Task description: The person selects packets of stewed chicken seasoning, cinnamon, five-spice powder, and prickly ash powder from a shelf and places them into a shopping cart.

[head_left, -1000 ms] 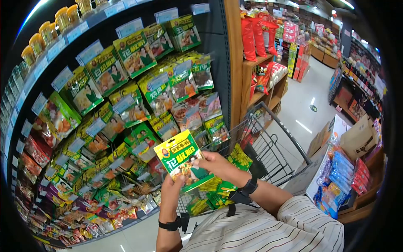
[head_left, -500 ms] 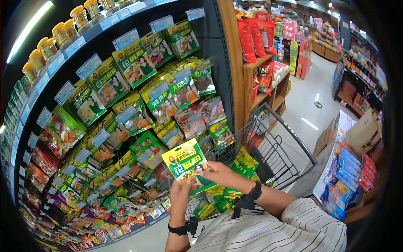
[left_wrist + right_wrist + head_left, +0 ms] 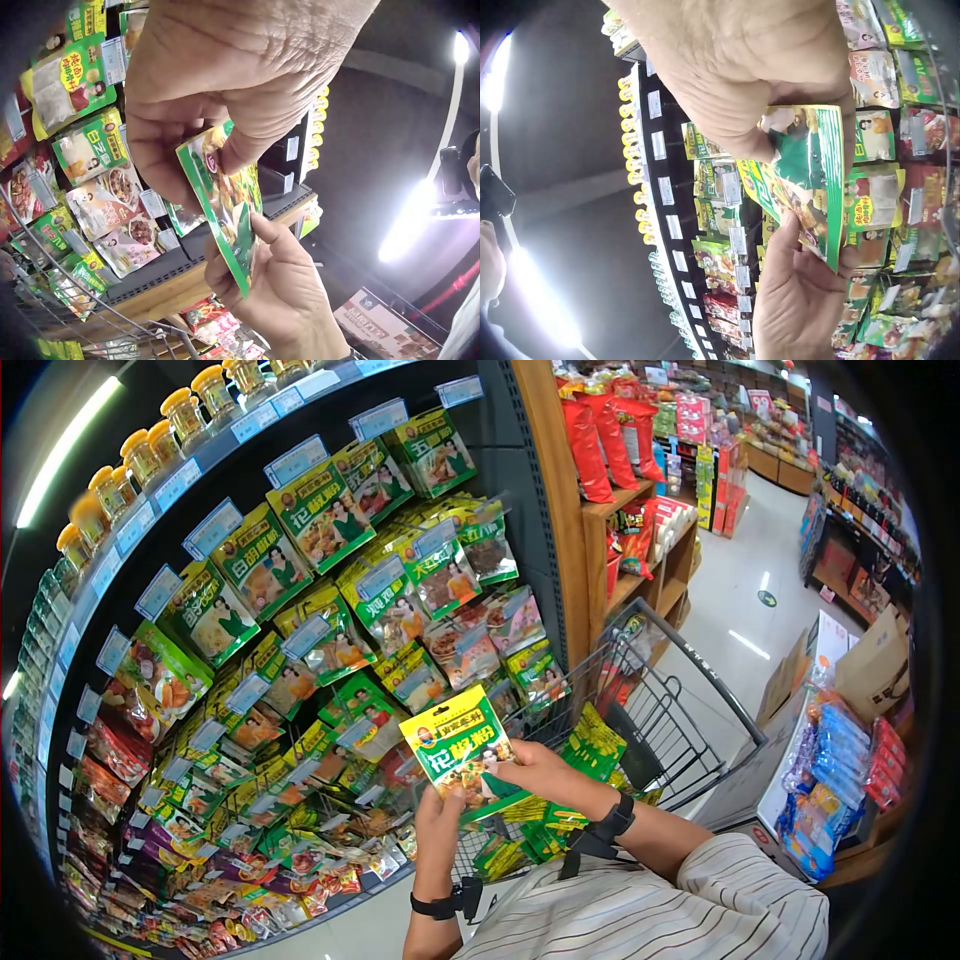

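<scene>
Both hands hold one yellow-and-green spice packet (image 3: 462,745) in front of the body, its printed face turned up. My left hand (image 3: 438,822) pinches the lower left edge, thumb on the front and fingers behind. On the right side, my right hand (image 3: 550,775) grips the packet with its thumb across the printed picture. Seen from the left wrist, the packet (image 3: 225,199) stands between the left thumb and curled fingers, with the right hand (image 3: 281,289) at its other end. The right wrist view shows the packet (image 3: 814,180) slightly bowed between both thumbs.
A shelf rack of hanging spice packets (image 3: 320,515) fills the left, with yellow-capped jars (image 3: 140,455) along its top. A wire shopping cart (image 3: 680,735) with several green packets (image 3: 595,745) stands close by on the right. Beyond are a wooden shelf (image 3: 600,550) and blue bags (image 3: 838,745).
The packet stays in both hands with nearly the same hold. In the head view, hands and packet have shifted a little right and down, while the rack has also shifted right.
</scene>
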`<move>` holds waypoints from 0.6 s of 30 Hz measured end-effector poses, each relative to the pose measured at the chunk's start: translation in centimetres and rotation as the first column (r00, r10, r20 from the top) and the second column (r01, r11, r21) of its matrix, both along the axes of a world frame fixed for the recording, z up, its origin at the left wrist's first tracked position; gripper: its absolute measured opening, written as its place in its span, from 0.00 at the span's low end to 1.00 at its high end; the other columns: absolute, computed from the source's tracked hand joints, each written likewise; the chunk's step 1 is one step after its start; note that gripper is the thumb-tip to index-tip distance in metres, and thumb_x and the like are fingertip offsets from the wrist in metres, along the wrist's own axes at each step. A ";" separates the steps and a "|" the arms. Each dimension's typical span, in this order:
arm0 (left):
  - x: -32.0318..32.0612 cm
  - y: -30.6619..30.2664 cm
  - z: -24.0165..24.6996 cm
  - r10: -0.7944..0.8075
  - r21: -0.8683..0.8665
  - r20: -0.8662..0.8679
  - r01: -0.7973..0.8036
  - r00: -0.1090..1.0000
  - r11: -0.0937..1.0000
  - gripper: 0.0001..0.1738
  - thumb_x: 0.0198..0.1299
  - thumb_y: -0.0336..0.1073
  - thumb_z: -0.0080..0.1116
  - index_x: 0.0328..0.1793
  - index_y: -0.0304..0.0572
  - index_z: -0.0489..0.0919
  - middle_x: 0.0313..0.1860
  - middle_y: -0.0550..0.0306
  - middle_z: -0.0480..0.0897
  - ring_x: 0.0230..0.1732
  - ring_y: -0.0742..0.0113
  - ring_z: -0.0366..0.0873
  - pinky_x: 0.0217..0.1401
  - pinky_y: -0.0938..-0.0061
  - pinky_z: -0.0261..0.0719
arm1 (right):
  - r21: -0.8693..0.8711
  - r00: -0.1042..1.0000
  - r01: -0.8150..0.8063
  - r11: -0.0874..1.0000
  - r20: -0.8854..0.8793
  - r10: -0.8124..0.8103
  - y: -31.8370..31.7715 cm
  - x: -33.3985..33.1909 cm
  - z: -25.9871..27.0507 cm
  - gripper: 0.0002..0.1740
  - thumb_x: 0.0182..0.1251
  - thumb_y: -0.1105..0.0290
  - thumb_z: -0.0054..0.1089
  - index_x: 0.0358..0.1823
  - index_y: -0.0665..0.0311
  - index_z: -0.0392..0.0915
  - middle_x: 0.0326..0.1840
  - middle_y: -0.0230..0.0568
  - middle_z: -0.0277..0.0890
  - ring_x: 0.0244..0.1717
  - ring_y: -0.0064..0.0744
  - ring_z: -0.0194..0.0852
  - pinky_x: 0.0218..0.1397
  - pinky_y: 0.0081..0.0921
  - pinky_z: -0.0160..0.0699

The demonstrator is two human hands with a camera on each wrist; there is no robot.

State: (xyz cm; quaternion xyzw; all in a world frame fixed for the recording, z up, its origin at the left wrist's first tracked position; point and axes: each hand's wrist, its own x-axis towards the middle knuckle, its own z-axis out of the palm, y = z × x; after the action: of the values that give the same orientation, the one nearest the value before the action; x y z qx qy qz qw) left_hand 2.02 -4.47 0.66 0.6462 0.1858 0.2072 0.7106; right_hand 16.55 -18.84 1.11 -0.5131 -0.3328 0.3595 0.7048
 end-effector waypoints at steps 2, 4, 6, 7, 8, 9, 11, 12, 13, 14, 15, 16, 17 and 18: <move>0.0 -0.1 0.1 0.016 0.004 0.009 -0.016 1.000 1.000 0.16 0.71 0.35 0.55 0.60 0.35 0.75 0.53 0.57 0.82 0.51 0.73 0.79 0.56 0.74 0.76 | -0.040 0.999 -0.031 0.999 0.034 0.032 0.0 0.1 0.1 0.20 0.74 0.69 0.54 0.65 0.66 0.71 0.58 0.31 0.77 0.56 0.18 0.72 0.60 0.22 0.72; 0.1 -0.5 0.6 0.036 0.009 0.022 -0.036 0.999 0.999 0.14 0.71 0.36 0.54 0.56 0.34 0.75 0.49 0.57 0.81 0.48 0.73 0.77 0.53 0.74 0.75 | -0.073 0.996 -0.043 0.996 0.075 0.049 -0.1 0.0 0.4 0.21 0.75 0.69 0.54 0.66 0.66 0.71 0.59 0.30 0.76 0.57 0.18 0.71 0.62 0.22 0.71; 0.0 0.3 -0.6 0.029 0.055 -0.014 -0.028 0.999 0.998 0.15 0.71 0.35 0.54 0.59 0.35 0.75 0.52 0.58 0.82 0.50 0.74 0.79 0.55 0.75 0.75 | -0.098 0.991 -0.038 0.994 0.126 0.050 -0.2 -0.2 0.8 0.21 0.75 0.69 0.54 0.66 0.67 0.70 0.59 0.31 0.76 0.57 0.18 0.70 0.61 0.21 0.71; -0.1 0.6 -1.0 0.028 0.078 -0.032 -0.025 0.999 0.997 0.15 0.71 0.34 0.54 0.60 0.36 0.75 0.54 0.58 0.83 0.51 0.74 0.79 0.56 0.75 0.76 | -0.086 0.993 -0.034 0.996 0.113 0.044 -0.2 -0.2 0.7 0.21 0.75 0.68 0.54 0.66 0.67 0.70 0.59 0.31 0.76 0.56 0.18 0.71 0.61 0.21 0.71; -0.2 0.5 -0.8 0.020 0.072 -0.026 -0.018 0.999 0.997 0.15 0.71 0.34 0.54 0.60 0.36 0.75 0.54 0.58 0.82 0.51 0.74 0.79 0.56 0.76 0.76 | -0.074 0.994 -0.030 0.997 0.099 0.038 -0.2 -0.2 0.5 0.21 0.75 0.68 0.53 0.66 0.67 0.70 0.58 0.31 0.77 0.56 0.18 0.71 0.61 0.21 0.72; -0.2 0.3 -0.4 0.012 0.066 -0.019 -0.010 1.000 0.998 0.16 0.71 0.34 0.55 0.60 0.36 0.75 0.54 0.58 0.82 0.51 0.74 0.79 0.56 0.76 0.76 | -0.063 0.996 -0.026 0.998 0.086 0.031 -0.3 -0.2 0.5 0.21 0.75 0.68 0.53 0.66 0.67 0.70 0.58 0.31 0.77 0.56 0.18 0.72 0.60 0.21 0.72; -0.1 -0.1 0.3 -0.013 0.052 -0.003 0.013 1.000 0.999 0.16 0.71 0.35 0.54 0.60 0.35 0.75 0.54 0.58 0.82 0.51 0.74 0.79 0.56 0.76 0.75 | -0.045 0.999 -0.025 0.999 0.023 0.026 -0.4 -0.3 0.8 0.21 0.75 0.68 0.53 0.66 0.67 0.70 0.57 0.31 0.77 0.54 0.18 0.73 0.60 0.21 0.73; -0.2 -0.2 0.7 -0.009 0.039 -0.013 0.010 1.000 0.999 0.16 0.71 0.35 0.54 0.60 0.35 0.75 0.53 0.59 0.82 0.51 0.75 0.79 0.56 0.76 0.75 | -0.037 1.000 -0.024 0.999 -0.010 0.023 -0.5 -0.3 1.0 0.21 0.75 0.68 0.53 0.65 0.68 0.70 0.56 0.31 0.78 0.54 0.18 0.73 0.59 0.21 0.73; -0.2 -0.4 1.1 -0.006 0.025 -0.023 0.006 1.000 1.000 0.16 0.71 0.35 0.54 0.60 0.35 0.75 0.53 0.59 0.82 0.50 0.75 0.78 0.55 0.77 0.75 | -0.038 1.000 -0.016 0.999 -0.005 0.016 -0.5 -0.3 1.2 0.20 0.75 0.68 0.53 0.64 0.68 0.71 0.55 0.31 0.78 0.52 0.19 0.75 0.58 0.22 0.74; -0.3 -0.5 1.2 -0.003 0.012 -0.033 0.003 0.999 1.000 0.16 0.70 0.35 0.54 0.60 0.35 0.76 0.52 0.60 0.82 0.49 0.76 0.78 0.54 0.77 0.75 | -0.040 1.000 -0.006 0.999 -0.007 0.006 -0.5 -0.2 1.1 0.19 0.75 0.68 0.53 0.64 0.68 0.71 0.55 0.32 0.79 0.52 0.19 0.75 0.57 0.22 0.75; -0.3 -0.4 1.1 -0.002 0.025 -0.028 0.003 1.000 1.000 0.16 0.70 0.35 0.54 0.60 0.35 0.76 0.51 0.60 0.82 0.48 0.76 0.77 0.53 0.77 0.75 | -0.041 1.000 0.004 0.999 -0.008 -0.004 -0.5 -0.2 0.8 0.18 0.76 0.68 0.53 0.63 0.67 0.72 0.54 0.32 0.79 0.51 0.19 0.75 0.55 0.22 0.75; -0.3 -0.2 0.8 -0.001 0.039 -0.022 0.002 1.000 0.999 0.16 0.70 0.35 0.54 0.60 0.35 0.76 0.50 0.61 0.82 0.47 0.77 0.77 0.52 0.78 0.74 | -0.042 1.000 0.014 0.999 -0.008 -0.014 -0.5 -0.1 0.7 0.18 0.76 0.67 0.53 0.62 0.67 0.72 0.53 0.33 0.79 0.50 0.18 0.76 0.54 0.21 0.76; -0.3 -0.1 0.6 -0.001 0.053 -0.016 0.002 1.000 0.999 0.16 0.70 0.35 0.54 0.60 0.35 0.76 0.49 0.62 0.82 0.46 0.78 0.76 0.51 0.79 0.74 | -0.048 1.000 0.014 0.999 -0.010 -0.015 -0.5 -0.1 0.8 0.18 0.76 0.67 0.53 0.61 0.67 0.73 0.52 0.33 0.79 0.50 0.18 0.76 0.53 0.21 0.76; -0.3 0.0 0.6 0.001 0.051 -0.017 0.000 1.000 0.999 0.16 0.70 0.35 0.55 0.60 0.35 0.76 0.48 0.62 0.82 0.44 0.78 0.76 0.50 0.79 0.74 | -0.053 1.000 0.015 0.999 -0.011 -0.016 -0.6 -0.1 1.2 0.18 0.75 0.67 0.53 0.61 0.67 0.73 0.52 0.33 0.80 0.50 0.18 0.76 0.53 0.21 0.76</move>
State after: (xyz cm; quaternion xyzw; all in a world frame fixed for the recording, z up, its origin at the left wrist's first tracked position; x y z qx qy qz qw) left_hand 1.68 -4.50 1.24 0.6657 0.1867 0.2065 0.6923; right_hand 16.41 -19.47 2.28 -0.5320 -0.3154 0.3655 0.6956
